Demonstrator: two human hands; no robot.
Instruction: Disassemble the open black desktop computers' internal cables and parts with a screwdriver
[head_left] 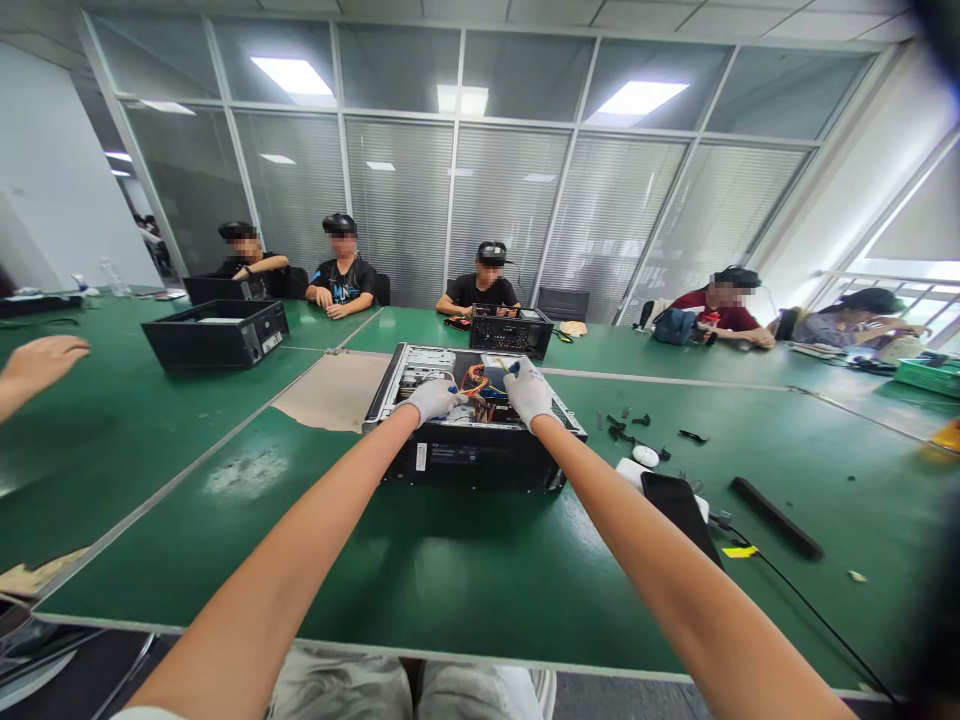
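Another person's bare hand (46, 365) shows at the left, above the green desk (465, 590). Farther off to its right sits an open black case (214, 340), then a flat brown sheet (330, 395). At the middle lies a computer case (484, 460), opened side up. The left hand (435, 400), in a white glove, is over its left part, fingers bent; whether they grip anything I cannot tell. The right hand (529, 393), also gloved, is bent over the right part, near orange wires (475, 379); its grip is equally unclear. Farther right lie small black pieces (621, 428), a phone (679, 512) and a black bar (776, 517).
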